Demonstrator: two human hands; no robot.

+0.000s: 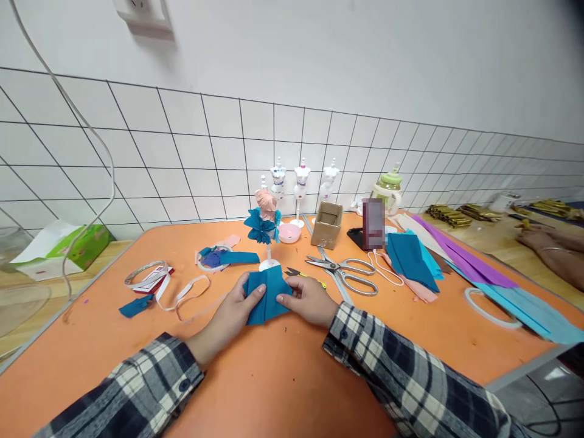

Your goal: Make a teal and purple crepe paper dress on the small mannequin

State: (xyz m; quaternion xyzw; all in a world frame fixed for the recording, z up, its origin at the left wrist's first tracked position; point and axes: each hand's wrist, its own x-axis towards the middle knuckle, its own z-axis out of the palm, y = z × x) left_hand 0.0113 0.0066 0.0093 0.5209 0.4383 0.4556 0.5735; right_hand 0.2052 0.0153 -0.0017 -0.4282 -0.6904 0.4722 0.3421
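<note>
A piece of teal crepe paper point(270, 298) with upright folds is held up over the orange table. My left hand point(241, 304) pinches its left side, thumb in front. On its right edge my right hand point(312, 299) grips it between thumb and fingers. Just behind the paper stands a small white dress form point(269, 264) dressed in peach ruffles point(266, 204) and a teal paper flower point(260, 226). Near my right hand lie small yellow-handled snips point(314, 278), partly hidden by it, and large metal scissors point(344, 269).
Three more dress forms point(302, 179), a pink bowl point(289, 233) and a cardboard box point(327, 225) stand behind. Paper sheets point(413, 260) lie at right. White ribbon point(177, 298) and a teal scrap point(135, 306) lie left. Another person's arm point(554, 246) rests at far right.
</note>
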